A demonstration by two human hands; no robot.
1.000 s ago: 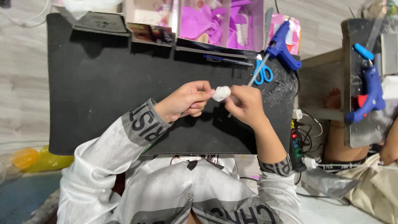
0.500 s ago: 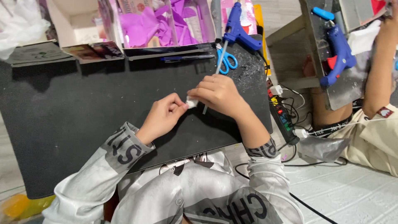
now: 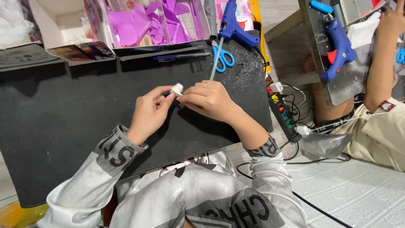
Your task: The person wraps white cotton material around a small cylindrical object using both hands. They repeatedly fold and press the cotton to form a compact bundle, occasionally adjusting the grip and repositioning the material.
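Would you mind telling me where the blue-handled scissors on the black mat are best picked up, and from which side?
Take the scissors by the blue handle loops, coming from the person's near right. The loops lie flat and free on the black mat, pointing toward the right hand, while the blades run away under the blue glue gun, which crowds the far end.

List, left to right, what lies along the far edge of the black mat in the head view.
Open cardboard box → tray of purple paper pieces → dark blue pen → blue-handled scissors → blue glue gun.
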